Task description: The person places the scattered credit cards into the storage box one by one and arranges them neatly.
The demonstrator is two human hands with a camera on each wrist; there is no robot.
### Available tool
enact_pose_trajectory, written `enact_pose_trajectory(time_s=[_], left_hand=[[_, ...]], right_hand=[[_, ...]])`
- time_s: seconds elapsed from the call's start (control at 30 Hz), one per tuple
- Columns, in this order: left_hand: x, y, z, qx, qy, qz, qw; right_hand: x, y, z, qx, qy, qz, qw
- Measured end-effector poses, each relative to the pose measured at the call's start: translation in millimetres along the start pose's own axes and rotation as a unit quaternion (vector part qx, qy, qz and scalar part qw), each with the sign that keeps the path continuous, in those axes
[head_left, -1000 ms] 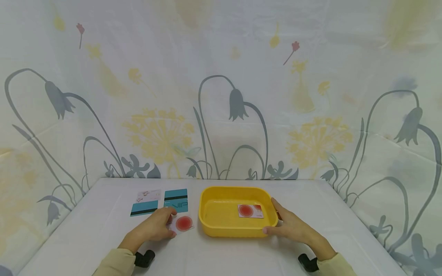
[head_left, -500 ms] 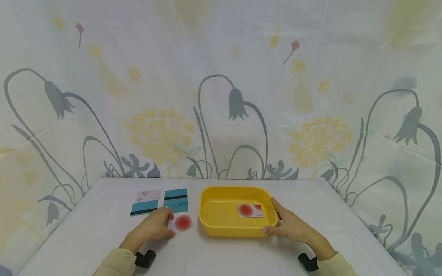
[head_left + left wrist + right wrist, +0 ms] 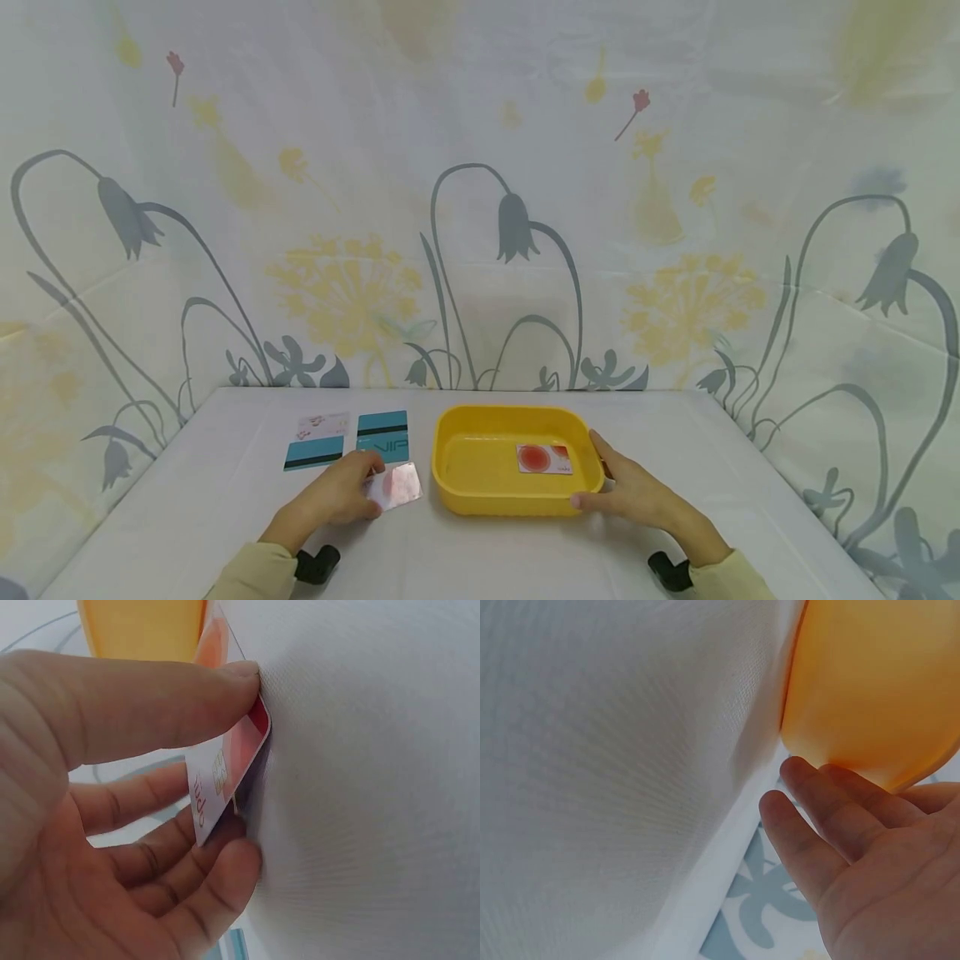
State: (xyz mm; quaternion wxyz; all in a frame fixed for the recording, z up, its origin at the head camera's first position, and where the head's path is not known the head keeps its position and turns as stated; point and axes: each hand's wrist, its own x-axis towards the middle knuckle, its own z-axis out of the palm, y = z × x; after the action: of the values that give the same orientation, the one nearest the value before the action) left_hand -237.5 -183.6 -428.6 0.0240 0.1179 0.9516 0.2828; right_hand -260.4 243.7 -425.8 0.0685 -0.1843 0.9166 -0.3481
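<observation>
In the head view my left hand (image 3: 337, 490) holds a white card with a red circle (image 3: 401, 486), which shines with glare. The left wrist view shows the card (image 3: 221, 769) tilted, one edge lifted off the table, with the thumb over it and fingertips at its underside. My right hand (image 3: 637, 492) rests against the right end of a yellow plastic tray (image 3: 510, 504), thumb near the front corner. From the right wrist, straight fingers (image 3: 832, 817) lie along the tray's outer wall. Inside the tray, toward its right, lies another red-circle card (image 3: 543, 459).
Behind the left hand lie a blue striped card (image 3: 312, 453), a pale patterned card (image 3: 322, 426) and a blue VIP card (image 3: 382, 425). The white table (image 3: 480, 567) ends at a flower-print cloth backdrop (image 3: 480, 292).
The card at the left hand has tipped up from lying flat, and its red circle is now washed out by glare. The right hand and the tray have stayed put.
</observation>
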Motion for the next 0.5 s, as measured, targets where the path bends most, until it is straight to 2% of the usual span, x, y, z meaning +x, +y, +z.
enact_pose_trajectory(time_s=[0.2,0.5], left_hand=[[-3.0,2.6,-2.1,-0.017,-0.018,0.004,0.9997],[-2.5,-0.4,-2.6,-0.004,-0.045,0.016,0.9989]], right_hand=[[-0.5,0.7,0.1,0.005,-0.001,0.000,1.0000],[-0.1,0.7,0.4,0.003,0.001,-0.003,1.0000]])
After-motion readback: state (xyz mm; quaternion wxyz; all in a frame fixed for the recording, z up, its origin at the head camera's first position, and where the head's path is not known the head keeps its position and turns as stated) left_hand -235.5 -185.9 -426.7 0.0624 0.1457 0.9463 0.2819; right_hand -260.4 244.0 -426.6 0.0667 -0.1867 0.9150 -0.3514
